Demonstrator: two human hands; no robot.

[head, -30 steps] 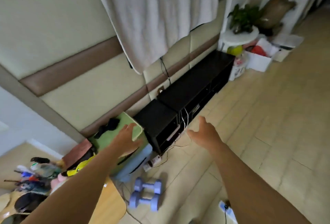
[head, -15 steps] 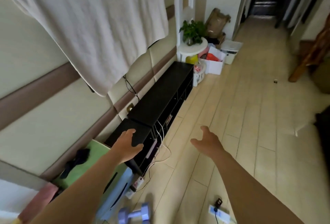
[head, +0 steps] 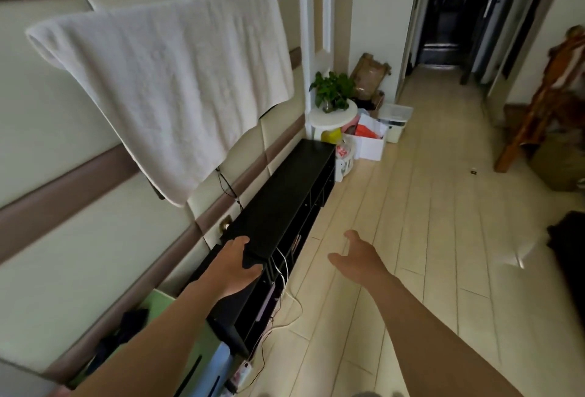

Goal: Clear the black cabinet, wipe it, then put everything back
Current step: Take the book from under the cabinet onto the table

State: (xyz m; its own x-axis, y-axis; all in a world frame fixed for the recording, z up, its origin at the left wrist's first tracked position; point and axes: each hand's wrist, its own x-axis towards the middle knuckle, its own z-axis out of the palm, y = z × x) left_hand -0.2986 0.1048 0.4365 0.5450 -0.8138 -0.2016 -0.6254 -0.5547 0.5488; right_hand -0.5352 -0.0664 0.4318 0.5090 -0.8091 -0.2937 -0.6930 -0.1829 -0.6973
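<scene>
Left hand stretching loose-fingered over the black cabinet, right hand hovering slack above the floor, both grasping nothing.

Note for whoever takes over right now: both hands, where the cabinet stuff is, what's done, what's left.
Left hand: open, holding nothing, over the near end of the black cabinet; contact unclear.
Right hand: open, in the air above the floor.
Done: nothing stands on the cabinet top.
Left: no cloth in hand; whether it was wiped, and which things go back, cannot be told.
</scene>
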